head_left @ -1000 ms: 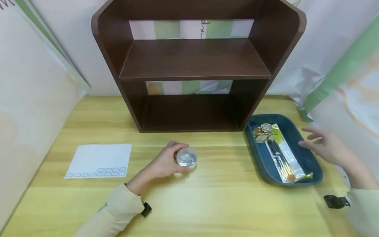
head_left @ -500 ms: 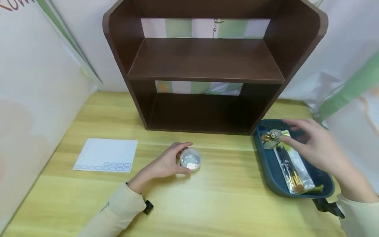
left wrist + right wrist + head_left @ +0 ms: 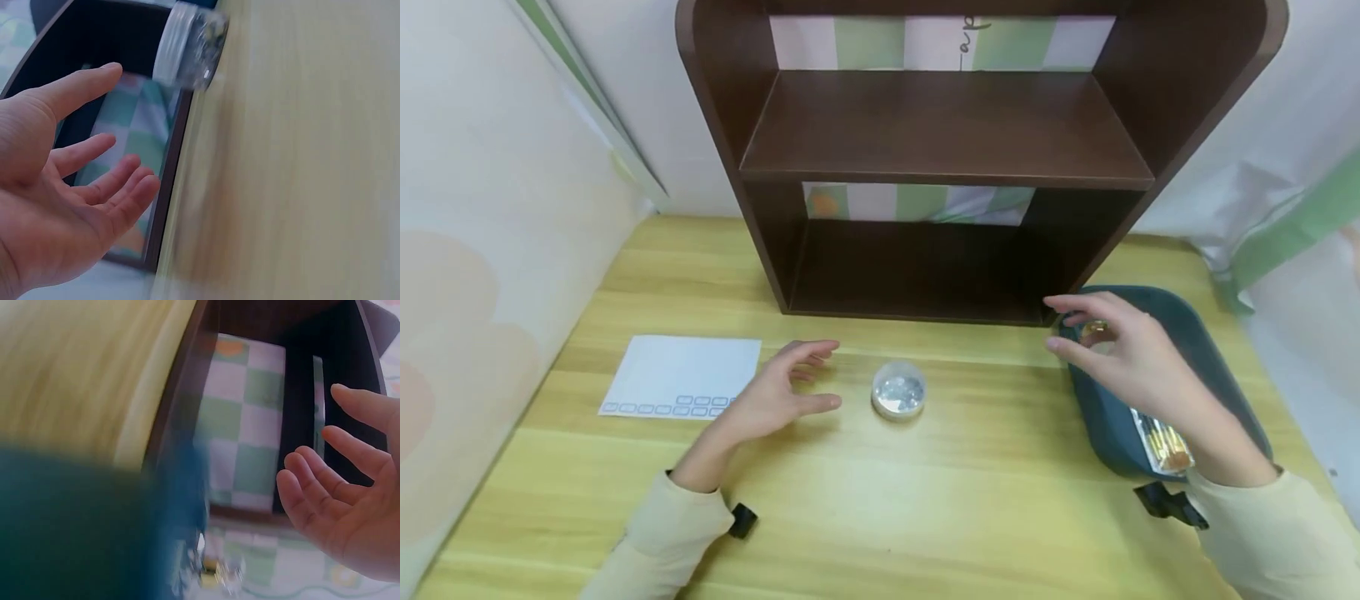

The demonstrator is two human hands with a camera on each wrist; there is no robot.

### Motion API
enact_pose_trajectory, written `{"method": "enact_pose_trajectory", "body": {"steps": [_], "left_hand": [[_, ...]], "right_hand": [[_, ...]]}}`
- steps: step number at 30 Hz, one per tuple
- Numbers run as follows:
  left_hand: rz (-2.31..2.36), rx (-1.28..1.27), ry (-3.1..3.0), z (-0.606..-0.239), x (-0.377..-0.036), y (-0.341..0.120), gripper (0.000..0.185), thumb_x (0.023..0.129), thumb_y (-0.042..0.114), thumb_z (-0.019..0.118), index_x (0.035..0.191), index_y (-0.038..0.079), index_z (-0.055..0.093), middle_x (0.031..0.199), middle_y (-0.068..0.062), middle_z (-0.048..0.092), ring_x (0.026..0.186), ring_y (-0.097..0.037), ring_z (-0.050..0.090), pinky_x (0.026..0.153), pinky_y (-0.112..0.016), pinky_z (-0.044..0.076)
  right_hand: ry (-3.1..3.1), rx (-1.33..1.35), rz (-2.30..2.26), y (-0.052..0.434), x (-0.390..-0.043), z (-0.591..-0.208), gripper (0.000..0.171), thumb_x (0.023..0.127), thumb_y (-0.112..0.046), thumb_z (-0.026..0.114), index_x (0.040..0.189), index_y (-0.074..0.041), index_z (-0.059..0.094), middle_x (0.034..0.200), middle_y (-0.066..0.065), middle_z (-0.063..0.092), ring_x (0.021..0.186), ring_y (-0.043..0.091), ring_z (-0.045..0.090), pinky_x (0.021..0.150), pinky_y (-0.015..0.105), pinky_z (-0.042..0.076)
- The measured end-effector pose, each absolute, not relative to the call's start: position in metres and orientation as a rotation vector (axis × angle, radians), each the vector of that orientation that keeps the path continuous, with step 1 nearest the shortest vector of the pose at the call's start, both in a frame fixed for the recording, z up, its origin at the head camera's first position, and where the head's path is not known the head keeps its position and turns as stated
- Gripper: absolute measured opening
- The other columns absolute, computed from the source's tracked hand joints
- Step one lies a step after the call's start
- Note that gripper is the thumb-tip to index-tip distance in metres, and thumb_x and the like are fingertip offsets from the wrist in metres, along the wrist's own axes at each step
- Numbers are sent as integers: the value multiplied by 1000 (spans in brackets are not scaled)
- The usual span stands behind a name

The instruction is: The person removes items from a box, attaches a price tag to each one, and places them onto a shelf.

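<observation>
1. The left hand lies low over the wooden table, fingers spread and relaxed, holding nothing; the left wrist view shows the open palm with all fingers straight.
2. A small clear round jar stands on the table at about 3 o'clock from the left hand, near its fingertips but apart from them. In the left wrist view the jar appears beyond the thumb, with a gap between them.
3. The right hand hovers over the near-left end of a dark blue tray, fingers loosely extended and gripping nothing; the right wrist view confirms an open palm with separated fingers.
4. Under the right hand's fingers, a small gold-topped item lies in the tray; whether the fingers touch it cannot be told.
5. At about 5 o'clock from the right hand, a clear packet of brushes shows in the tray, partly hidden by the wrist.
6. The tray sits at 3 o'clock from the jar, well apart from it.
7. A dark brown two-tier shelf stands at 12 o'clock from the jar, at the back of the table.
8. A white sheet with small printed boxes lies flat at 9 o'clock from the left hand, just beside it.
</observation>
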State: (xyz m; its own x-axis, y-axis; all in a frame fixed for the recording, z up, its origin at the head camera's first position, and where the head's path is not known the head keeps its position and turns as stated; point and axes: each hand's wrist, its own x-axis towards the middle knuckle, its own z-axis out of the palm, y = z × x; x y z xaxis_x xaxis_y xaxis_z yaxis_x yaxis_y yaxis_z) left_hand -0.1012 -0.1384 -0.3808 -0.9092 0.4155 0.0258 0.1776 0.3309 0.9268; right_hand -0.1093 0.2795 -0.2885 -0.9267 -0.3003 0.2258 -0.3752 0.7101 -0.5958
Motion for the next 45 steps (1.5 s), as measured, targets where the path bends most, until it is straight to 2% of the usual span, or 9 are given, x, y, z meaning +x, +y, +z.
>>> {"method": "enact_pose_trajectory", "body": {"steps": [8, 11, 16, 19, 22, 27, 29, 34, 45], "left_hand": [[1630, 363, 2502, -378, -77, -198, 62, 85, 9, 82, 139, -2, 54, 136, -20, 56, 122, -36, 52, 103, -52, 46], [1610, 284, 2586, -376, -69, -219, 60, 86, 9, 81, 139, -2, 54, 137, -18, 56, 121, -33, 52, 101, -42, 49], [1550, 161, 2693, -374, -60, -247, 59, 87, 11, 80, 139, 0, 55, 139, -17, 54, 123, -32, 52, 96, -21, 48], [1515, 81, 2723, -373, -56, -263, 62, 88, 14, 81, 141, 1, 53, 143, -16, 51, 126, -33, 49, 94, -15, 46], [1448, 9, 2769, -371, -53, -277, 64, 88, 16, 80, 143, 1, 52, 146, -17, 47, 128, -36, 45, 97, -24, 46], [1350, -54, 2785, -369, -54, -294, 69, 88, 19, 81, 145, -1, 48, 149, -27, 42, 132, -48, 40, 103, -59, 39], [1340, -71, 2755, -369, -56, -298, 72, 88, 20, 81, 147, -1, 46, 149, -33, 38, 132, -54, 37, 102, -68, 35], [1291, -93, 2711, -371, -59, -303, 75, 86, 21, 82, 148, -1, 44, 149, -36, 35, 131, -61, 34, 104, -72, 30], [1271, 90, 2635, -387, -68, -311, 79, 83, 10, 81, 147, -8, 39, 154, -36, 25, 140, -58, 19, 109, -74, 18]], "right_hand": [[-2778, 636, 1241, 232, -114, -308, 37, 90, -9, 77, 125, -11, 68, 120, 3, 67, 102, 18, 63, 78, 16, 53], [-2751, 672, 1365, 214, -119, -314, 34, 91, -10, 76, 124, -11, 68, 121, 3, 67, 104, 24, 63, 80, 21, 55], [-2698, 705, 1513, 189, -127, -321, 34, 90, -8, 76, 123, -9, 67, 121, 4, 67, 102, 20, 64, 81, 27, 57], [-2667, 711, 1594, 173, -131, -322, 35, 89, -6, 77, 122, -9, 68, 120, 4, 68, 101, 19, 64, 82, 32, 57], [-2638, 727, 1684, 157, -133, -322, 36, 88, -5, 78, 122, -8, 67, 119, 5, 68, 101, 21, 65, 83, 38, 57], [-2599, 775, 1816, 130, -134, -325, 38, 87, -2, 78, 123, -7, 66, 119, 7, 67, 102, 25, 65, 85, 45, 57], [-2587, 791, 1853, 120, -134, -328, 39, 87, -1, 77, 124, -7, 65, 118, 7, 67, 103, 27, 66, 85, 48, 56], [-2550, 832, 1935, 98, -133, -331, 40, 87, 1, 77, 124, -6, 65, 114, 9, 66, 102, 31, 67, 85, 47, 57], [-2548, 959, 2025, 54, -130, -341, 41, 89, -4, 76, 127, -4, 62, 114, 9, 65, 102, 25, 67, 87, 44, 57]]}}
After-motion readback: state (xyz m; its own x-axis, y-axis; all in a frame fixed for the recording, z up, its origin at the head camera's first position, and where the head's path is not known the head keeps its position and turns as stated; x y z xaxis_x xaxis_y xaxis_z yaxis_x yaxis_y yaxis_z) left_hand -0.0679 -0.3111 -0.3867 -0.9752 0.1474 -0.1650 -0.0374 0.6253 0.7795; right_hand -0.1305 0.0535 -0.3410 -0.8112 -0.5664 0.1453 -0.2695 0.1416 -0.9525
